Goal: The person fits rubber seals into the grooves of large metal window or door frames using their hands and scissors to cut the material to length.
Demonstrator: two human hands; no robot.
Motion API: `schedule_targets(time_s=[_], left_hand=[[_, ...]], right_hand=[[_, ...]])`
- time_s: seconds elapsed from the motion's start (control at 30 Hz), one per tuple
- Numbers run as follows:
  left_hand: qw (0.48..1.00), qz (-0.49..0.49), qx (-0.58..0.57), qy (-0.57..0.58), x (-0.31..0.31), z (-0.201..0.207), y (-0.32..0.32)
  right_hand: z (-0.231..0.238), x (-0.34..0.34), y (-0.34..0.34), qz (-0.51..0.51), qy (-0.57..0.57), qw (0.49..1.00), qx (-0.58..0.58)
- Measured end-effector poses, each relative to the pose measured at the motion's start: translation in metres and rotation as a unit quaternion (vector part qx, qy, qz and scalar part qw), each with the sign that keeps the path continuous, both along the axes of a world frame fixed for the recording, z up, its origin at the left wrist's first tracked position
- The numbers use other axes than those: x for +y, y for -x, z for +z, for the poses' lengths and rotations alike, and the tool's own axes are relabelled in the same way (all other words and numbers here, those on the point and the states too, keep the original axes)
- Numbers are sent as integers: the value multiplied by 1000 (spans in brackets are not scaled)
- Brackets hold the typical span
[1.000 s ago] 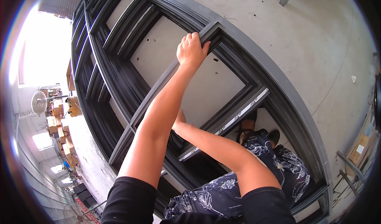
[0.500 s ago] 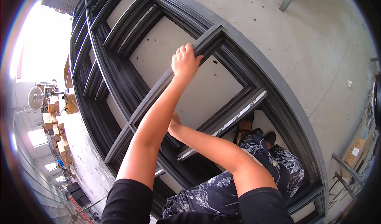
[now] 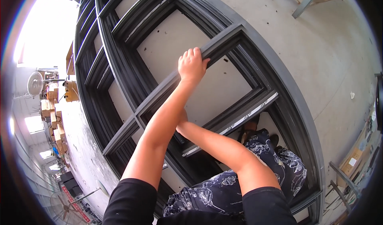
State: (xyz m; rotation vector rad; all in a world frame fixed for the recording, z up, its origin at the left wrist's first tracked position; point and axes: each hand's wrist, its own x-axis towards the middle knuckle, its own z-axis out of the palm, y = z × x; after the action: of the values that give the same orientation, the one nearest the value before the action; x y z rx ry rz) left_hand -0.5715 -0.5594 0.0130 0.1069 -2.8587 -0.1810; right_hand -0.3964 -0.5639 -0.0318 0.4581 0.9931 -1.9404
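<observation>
Left hand [image 3: 192,64] grips one dark frame bar [image 3: 223,41] (right hand hidden).

Sunlit workshop, concrete floor [image 3: 319,49], standing fan [image 3: 35,83]

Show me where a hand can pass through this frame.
The opening right of the left hand, bordered by the dark frame bars, shows bare concrete floor. The opening above is bare too. Below, the right hand, forearms and legs crowd the bars.
</observation>
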Motion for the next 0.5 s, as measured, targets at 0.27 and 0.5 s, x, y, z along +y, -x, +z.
schedule_targets(time_s=[0.27,0.5], left_hand=[[999,18,-28,-26,-36,6,-48],[997,15,-68,-17,-42,9,-48]], right_hand=[[13,-13,-4,186,-218,934,213],[7,-16,-14,110,-139,972,156]])
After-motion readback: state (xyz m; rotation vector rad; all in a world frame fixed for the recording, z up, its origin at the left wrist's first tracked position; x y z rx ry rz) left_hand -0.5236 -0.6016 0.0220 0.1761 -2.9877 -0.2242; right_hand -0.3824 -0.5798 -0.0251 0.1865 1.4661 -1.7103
